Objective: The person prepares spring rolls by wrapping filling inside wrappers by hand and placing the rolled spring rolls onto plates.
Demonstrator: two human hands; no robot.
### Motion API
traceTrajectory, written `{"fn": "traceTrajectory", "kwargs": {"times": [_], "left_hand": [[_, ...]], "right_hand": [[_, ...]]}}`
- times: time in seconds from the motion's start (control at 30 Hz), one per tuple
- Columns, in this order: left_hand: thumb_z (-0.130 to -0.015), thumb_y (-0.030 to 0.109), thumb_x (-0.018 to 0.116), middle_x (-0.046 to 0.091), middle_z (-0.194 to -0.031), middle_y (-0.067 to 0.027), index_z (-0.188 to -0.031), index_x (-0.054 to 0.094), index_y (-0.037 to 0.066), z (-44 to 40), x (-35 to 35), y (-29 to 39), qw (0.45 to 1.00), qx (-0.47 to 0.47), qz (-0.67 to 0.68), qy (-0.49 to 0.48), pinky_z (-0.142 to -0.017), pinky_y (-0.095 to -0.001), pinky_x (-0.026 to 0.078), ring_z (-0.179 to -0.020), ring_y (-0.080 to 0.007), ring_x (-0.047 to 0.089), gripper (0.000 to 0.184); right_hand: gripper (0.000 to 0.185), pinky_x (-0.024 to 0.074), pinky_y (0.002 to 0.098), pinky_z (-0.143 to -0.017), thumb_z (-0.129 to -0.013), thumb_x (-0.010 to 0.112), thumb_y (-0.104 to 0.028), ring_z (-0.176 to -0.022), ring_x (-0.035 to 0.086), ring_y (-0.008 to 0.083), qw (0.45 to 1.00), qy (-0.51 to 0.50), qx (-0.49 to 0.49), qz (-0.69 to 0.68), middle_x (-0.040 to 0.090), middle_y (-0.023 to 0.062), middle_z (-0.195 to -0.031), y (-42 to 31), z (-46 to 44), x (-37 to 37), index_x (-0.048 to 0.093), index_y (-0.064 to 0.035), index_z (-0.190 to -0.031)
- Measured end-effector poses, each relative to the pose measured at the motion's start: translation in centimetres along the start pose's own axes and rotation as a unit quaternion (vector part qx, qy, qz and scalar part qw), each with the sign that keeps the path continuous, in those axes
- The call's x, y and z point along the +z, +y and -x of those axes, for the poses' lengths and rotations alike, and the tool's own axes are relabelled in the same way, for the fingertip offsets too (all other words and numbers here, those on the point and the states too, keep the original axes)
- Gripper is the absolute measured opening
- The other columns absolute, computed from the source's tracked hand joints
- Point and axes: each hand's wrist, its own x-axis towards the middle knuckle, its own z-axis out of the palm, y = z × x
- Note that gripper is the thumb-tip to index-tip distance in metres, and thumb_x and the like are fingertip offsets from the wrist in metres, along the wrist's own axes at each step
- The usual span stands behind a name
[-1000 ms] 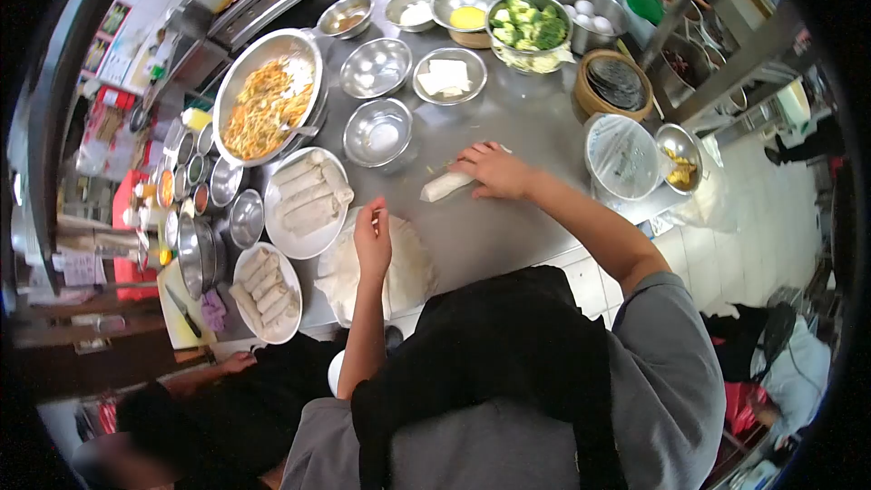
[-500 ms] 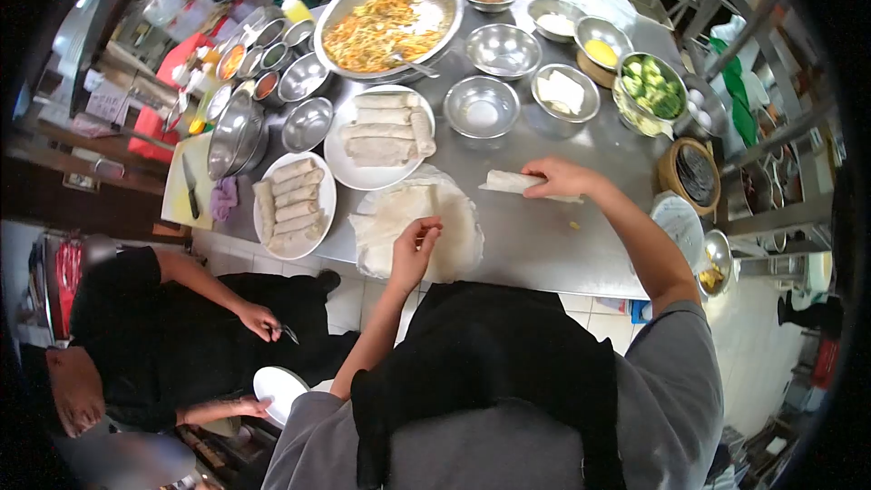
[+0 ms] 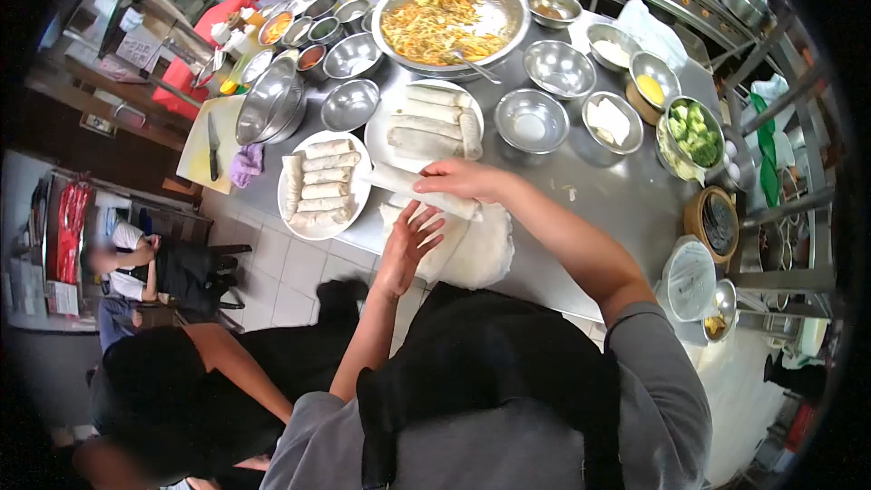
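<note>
In my right hand (image 3: 458, 179) is a long, pale uncooked spring roll (image 3: 390, 180), gripped from above with the fingers over its middle. It hovers over the stack of thin round wrappers (image 3: 481, 252) at the table's near edge, close to the large plate. My left hand (image 3: 406, 251) is just below the roll, palm up with fingers spread, holding nothing. Several rolls lie on the round white plate (image 3: 376, 138) beyond my hands. To the left, an oval white plate (image 3: 359, 201) carries several more in a row.
A large steel bowl of shredded filling (image 3: 445, 23) with a spoon stands at the back. Small steel bowls (image 3: 533, 122), broccoli (image 3: 694, 136) and a bamboo steamer (image 3: 694, 218) are to the right. A knife (image 3: 213, 147) lies on a cutting board at left. A person in black (image 3: 181, 390) is close on my left.
My right hand has carried the spring roll leftward from the bare tabletop to above the wrappers. The left hand's fingers have spread. The co-worker has shifted and the view has turned left.
</note>
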Motion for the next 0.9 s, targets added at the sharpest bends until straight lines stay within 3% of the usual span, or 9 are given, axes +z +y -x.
{"fn": "traceTrajectory", "kwargs": {"times": [0.1, 0.17, 0.2, 0.3, 0.33, 0.43, 0.63, 0.73, 0.9], "left_hand": [[-0.095, 0.073, 0.037, 0.043, -0.153, -0.0136, -0.157, 0.027, 0.014, 1.3, -3.8, 0.8, 0.998, 0.033, -0.030, 0.045, -0.113, -0.0457, 0.035, -0.136, -0.0296, 0.046, 0.086], [-0.101, 0.062, 0.042, 0.045, -0.151, -0.0151, -0.157, 0.026, 0.009, 2.7, -6.8, 1.7, 0.985, 0.081, -0.012, 0.150, -0.109, -0.0423, 0.039, -0.131, -0.0270, 0.050, 0.078], [-0.102, 0.060, 0.044, 0.046, -0.150, -0.0141, -0.155, 0.030, 0.008, 3.3, -8.0, 2.1, 0.978, 0.100, -0.002, 0.182, -0.107, -0.0405, 0.040, -0.129, -0.0255, 0.051, 0.076], [-0.103, 0.057, 0.045, 0.047, -0.149, -0.0108, -0.154, 0.034, 0.011, 4.8, -11.4, 3.0, 0.960, 0.134, 0.011, 0.245, -0.107, -0.0383, 0.040, -0.130, -0.0233, 0.050, 0.069], [-0.103, 0.056, 0.045, 0.048, -0.149, -0.0093, -0.154, 0.035, 0.012, 5.2, -12.8, 3.0, 0.954, 0.144, 0.020, 0.261, -0.107, -0.0376, 0.039, -0.129, -0.0225, 0.051, 0.068], [-0.104, 0.054, 0.044, 0.044, -0.152, -0.0068, -0.155, 0.033, 0.012, 6.4, -15.2, 4.0, 0.941, 0.153, 0.032, 0.298, -0.111, -0.0370, 0.035, -0.134, -0.0214, 0.045, 0.066], [-0.103, 0.041, 0.055, 0.058, -0.138, -0.0076, -0.147, 0.045, 0.008, 7.7, -18.3, 4.8, 0.900, 0.169, -0.020, 0.401, -0.105, -0.0337, 0.041, -0.123, -0.0190, 0.055, 0.056], [-0.102, 0.031, 0.060, 0.066, -0.126, -0.0083, -0.135, 0.058, 0.003, 7.6, -19.4, 5.1, 0.852, 0.155, -0.169, 0.471, -0.098, -0.0327, 0.045, -0.113, -0.0171, 0.061, 0.043], [-0.098, 0.020, 0.063, 0.069, -0.115, -0.0082, -0.119, 0.068, 0.003, 6.0, -20.3, 6.7, 0.788, 0.159, -0.396, 0.444, -0.090, -0.0338, 0.048, -0.106, -0.0177, 0.063, 0.027]], "right_hand": [[0.046, 0.0480, 0.0296, -0.078, -0.088, 0.073, -0.037, -0.090, 0.059, 0.0121, 0.995, -0.012, -0.035, 0.094, 0.068, 0.0031, -0.097, -2.6, -4.7, 0.5, 0.069, -0.0001, -0.116], [0.044, 0.0487, 0.0310, -0.076, -0.085, 0.076, -0.034, -0.085, 0.060, 0.0123, 0.978, -0.030, -0.064, 0.194, 0.069, 0.0031, -0.092, -4.1, -9.6, 1.1, 0.070, 0.0007, -0.111], [0.048, 0.0499, 0.0339, -0.075, -0.075, 0.081, -0.034, -0.082, 0.064, 0.0153, 0.979, -0.022, -0.086, 0.182, 0.072, 0.0076, -0.091, -3.8, -12.0, 1.4, 0.072, 0.0015, -0.106], [0.049, 0.0486, 0.0332, -0.076, -0.074, 0.079, -0.034, -0.083, 0.062, 0.0182, 0.944, 0.017, -0.088, 0.317, 0.069, 0.0106, -0.090, -3.5, -18.0, 2.2, 0.069, 0.0013, -0.107], [0.050, 0.0509, 0.0359, -0.077, -0.070, 0.079, -0.034, -0.086, 0.066, 0.0239, 0.920, 0.024, -0.078, 0.383, 0.070, 0.0146, -0.093, -3.7, -19.8, 2.4, 0.070, -0.0008, -0.106], [0.046, 0.0531, 0.0415, -0.079, -0.066, 0.079, -0.034, -0.088, 0.069, 0.0329, 0.909, 0.058, -0.132, 0.392, 0.072, 0.0180, -0.094, -2.1, -24.6, 3.2, 0.073, -0.0038, -0.101], [0.053, 0.0537, 0.0395, -0.087, -0.067, 0.079, -0.034, -0.098, 0.070, 0.0303, 0.920, 0.080, -0.111, 0.367, 0.073, 0.0155, -0.105, -2.6, -28.6, 4.1, 0.073, -0.0062, -0.111], [0.057, 0.0536, 0.0390, -0.087, -0.068, 0.079, -0.034, -0.097, 0.070, 0.0294, 0.931, 0.075, -0.111, 0.339, 0.073, 0.0164, -0.104, -3.6, -28.0, 3.4, 0.070, -0.0026, -0.116], [0.052, 0.0533, 0.0352, -0.085, -0.073, 0.078, -0.027, -0.095, 0.069, 0.0250, 0.953, 0.104, -0.139, 0.246, 0.072, 0.0168, -0.101, -3.8, -22.4, 1.6, 0.068, 0.0023, -0.114]]}}
